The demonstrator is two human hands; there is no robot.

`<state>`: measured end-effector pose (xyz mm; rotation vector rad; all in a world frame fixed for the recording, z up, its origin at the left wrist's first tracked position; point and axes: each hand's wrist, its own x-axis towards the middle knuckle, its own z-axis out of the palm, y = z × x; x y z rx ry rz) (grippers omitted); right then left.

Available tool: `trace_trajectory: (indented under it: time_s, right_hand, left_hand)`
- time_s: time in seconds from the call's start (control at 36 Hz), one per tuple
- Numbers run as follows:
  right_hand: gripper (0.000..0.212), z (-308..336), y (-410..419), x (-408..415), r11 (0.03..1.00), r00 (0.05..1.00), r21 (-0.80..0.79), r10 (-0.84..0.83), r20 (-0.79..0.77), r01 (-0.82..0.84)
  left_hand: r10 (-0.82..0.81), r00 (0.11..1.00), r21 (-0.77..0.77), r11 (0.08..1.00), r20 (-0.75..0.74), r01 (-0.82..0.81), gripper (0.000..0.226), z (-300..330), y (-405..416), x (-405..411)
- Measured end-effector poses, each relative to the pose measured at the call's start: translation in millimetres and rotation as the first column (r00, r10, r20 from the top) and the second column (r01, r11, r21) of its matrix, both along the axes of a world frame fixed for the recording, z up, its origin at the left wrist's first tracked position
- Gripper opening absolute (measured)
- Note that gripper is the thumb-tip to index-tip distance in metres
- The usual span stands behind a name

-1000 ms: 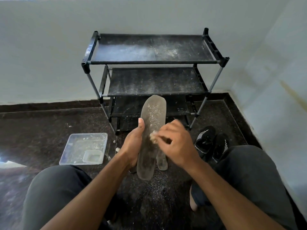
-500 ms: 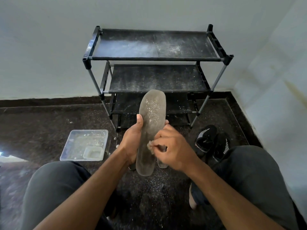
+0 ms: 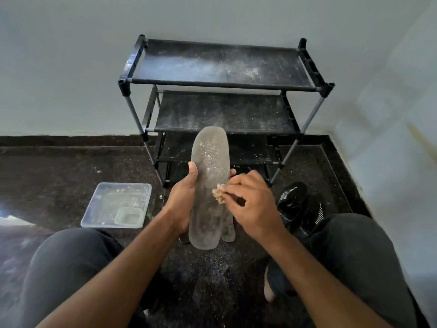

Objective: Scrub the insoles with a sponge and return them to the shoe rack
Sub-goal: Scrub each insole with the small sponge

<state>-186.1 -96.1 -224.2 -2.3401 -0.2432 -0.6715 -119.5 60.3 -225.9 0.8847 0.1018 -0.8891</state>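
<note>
A grey dusty insole (image 3: 208, 176) stands upright in front of me, toe end up, speckled with pale crumbs. My left hand (image 3: 183, 200) grips it from the left, thumb on its front face. My right hand (image 3: 250, 204) pinches a small tan sponge (image 3: 218, 192) against the insole's right edge, about halfway up. A second insole (image 3: 229, 229) peeks out behind the first, near its lower right. The black three-tier shoe rack (image 3: 222, 84) stands against the wall straight ahead, its shelves dusted with white powder.
A clear plastic tray (image 3: 118, 204) with a small tub inside lies on the dark floor to the left. A pair of black shoes (image 3: 298, 204) sits to the right by my knee. A wall closes off the right side. Crumbs litter the floor between my legs.
My right hand with the sponge slid down the insole and then came back up to its right edge. The left hand keeps its grip.
</note>
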Motion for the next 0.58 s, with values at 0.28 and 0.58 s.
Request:
trace_trajectory:
  time_s: [0.28, 0.58]
  right_hand:
    - [0.016, 8, -9, -4, 0.938, 0.953, 0.338, 0.172, -0.25, -0.081]
    - [0.013, 10, -3, -5, 0.948, 0.94, 0.277, 0.229, -0.253, -0.156]
  left_hand:
    - [0.046, 0.997, 0.02, 0.999, 0.055, -0.047, 0.095, -7, 1, 5]
    - [0.148, 0.989, 0.012, 0.989, -0.009, -0.148, 0.098, -13, 2, 12]
